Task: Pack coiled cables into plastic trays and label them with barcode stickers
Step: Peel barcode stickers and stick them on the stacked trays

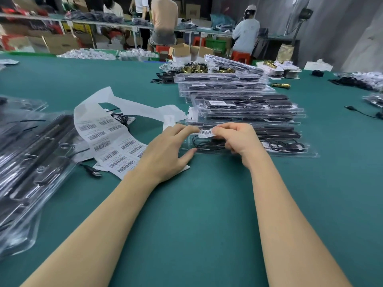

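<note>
Sticker [205, 133] print perhaps illegible

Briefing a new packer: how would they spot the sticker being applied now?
On the green table, find the nearest clear plastic tray before the tray stacks. Above it, the left hand and right hand pinch one small white barcode sticker, the only one off the sheet.
</note>
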The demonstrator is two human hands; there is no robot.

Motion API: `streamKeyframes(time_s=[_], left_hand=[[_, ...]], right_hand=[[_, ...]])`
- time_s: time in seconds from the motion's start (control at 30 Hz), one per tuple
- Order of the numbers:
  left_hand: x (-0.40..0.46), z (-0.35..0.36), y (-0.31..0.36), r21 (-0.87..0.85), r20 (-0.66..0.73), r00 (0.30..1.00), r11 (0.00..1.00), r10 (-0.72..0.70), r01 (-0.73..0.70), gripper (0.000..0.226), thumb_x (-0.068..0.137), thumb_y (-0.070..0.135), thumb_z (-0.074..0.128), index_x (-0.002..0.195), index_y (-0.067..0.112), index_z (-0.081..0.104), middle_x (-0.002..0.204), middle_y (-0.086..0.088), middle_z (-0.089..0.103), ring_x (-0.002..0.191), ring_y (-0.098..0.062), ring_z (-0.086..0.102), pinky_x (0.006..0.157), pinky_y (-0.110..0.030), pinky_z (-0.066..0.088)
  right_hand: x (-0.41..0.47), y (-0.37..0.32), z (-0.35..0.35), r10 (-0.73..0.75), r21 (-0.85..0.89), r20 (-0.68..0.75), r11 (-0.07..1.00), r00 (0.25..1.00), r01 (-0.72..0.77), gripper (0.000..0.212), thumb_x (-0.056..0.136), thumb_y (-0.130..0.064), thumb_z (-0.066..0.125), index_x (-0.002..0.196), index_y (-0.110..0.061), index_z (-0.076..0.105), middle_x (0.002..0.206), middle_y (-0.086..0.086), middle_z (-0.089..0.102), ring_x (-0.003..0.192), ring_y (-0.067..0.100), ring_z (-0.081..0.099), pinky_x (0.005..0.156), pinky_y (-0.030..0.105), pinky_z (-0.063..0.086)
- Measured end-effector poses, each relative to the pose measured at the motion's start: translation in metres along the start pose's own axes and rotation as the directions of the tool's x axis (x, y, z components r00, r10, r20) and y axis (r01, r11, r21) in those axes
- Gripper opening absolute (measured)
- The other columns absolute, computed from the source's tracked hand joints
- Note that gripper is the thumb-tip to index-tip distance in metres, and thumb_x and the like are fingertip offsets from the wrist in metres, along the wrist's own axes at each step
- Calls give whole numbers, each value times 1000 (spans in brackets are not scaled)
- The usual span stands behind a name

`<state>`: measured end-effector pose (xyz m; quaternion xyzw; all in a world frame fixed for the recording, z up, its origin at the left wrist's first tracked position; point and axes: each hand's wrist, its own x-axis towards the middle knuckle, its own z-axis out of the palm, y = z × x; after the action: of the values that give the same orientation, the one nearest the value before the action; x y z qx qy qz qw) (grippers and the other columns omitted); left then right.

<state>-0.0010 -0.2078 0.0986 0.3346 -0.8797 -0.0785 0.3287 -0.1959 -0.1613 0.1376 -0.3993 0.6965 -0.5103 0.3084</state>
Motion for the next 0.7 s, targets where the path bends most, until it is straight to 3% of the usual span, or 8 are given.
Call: streamKeyframes(time_s=[0.23,0.7], left_hand=[[0,-1,1,11,40,999,1000,-23,23,44,95,35,61,137,39,50,125,13,56,113,-12,48,85,-32,47],[0,1,0,18,30,1000,1000,-6,5,30,95,35,61,125,38,67,122,12,60,117,-11,50,90,-32,48]], right_hand=[[4,4,4,-14,-56,-36,998,999,12,7,77,-29,79,72,-25,75,76,-7,75,53,3,47,54,22,34],[9,10,5,-53,-127,-32,991,998,48,3,74,-32,77,72,-30,76,77,-10,75,59,6,49,58,24,37]])
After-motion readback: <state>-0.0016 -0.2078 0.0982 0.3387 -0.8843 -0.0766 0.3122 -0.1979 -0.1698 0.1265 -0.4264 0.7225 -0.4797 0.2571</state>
